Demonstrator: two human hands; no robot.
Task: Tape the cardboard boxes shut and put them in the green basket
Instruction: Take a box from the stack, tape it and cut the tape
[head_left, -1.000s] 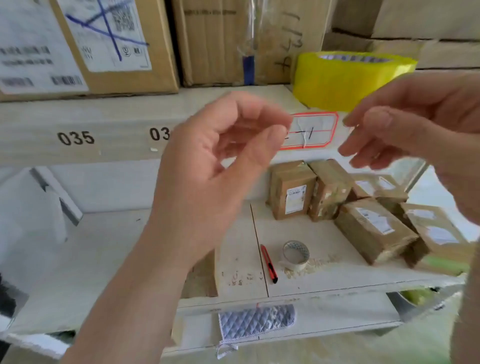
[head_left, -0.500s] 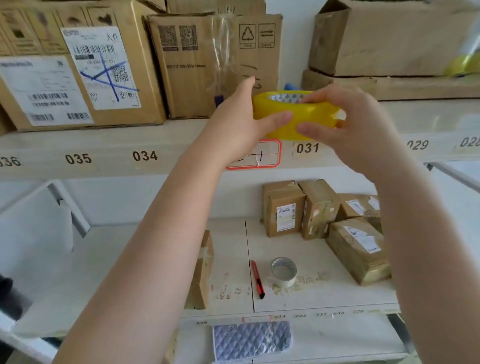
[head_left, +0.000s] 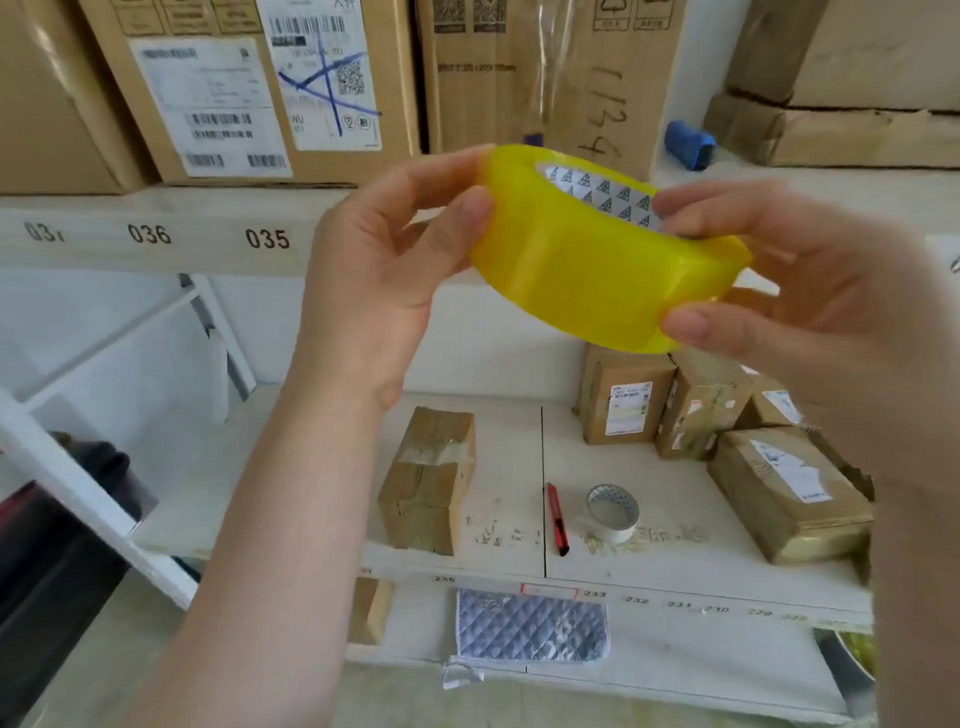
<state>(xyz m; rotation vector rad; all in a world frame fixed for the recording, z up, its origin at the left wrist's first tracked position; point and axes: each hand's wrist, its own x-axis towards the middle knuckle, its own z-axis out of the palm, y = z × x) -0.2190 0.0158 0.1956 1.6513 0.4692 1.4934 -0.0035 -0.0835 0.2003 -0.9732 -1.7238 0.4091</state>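
White shelf (head_left: 675, 561) carries small cardboard boxes (head_left: 789, 488). Above it, yellow tape roll (head_left: 597, 270), core tilted up-right, grasped by left hand (head_left: 379, 270) and right hand (head_left: 810, 312).

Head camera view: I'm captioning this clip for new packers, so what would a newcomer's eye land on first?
First, the big yellow tape roll held up mid-frame, gripped by the left hand and the right hand at its two sides. Below it on the white shelf stands a lone cardboard box, with a red utility knife and a small tape roll to its right.
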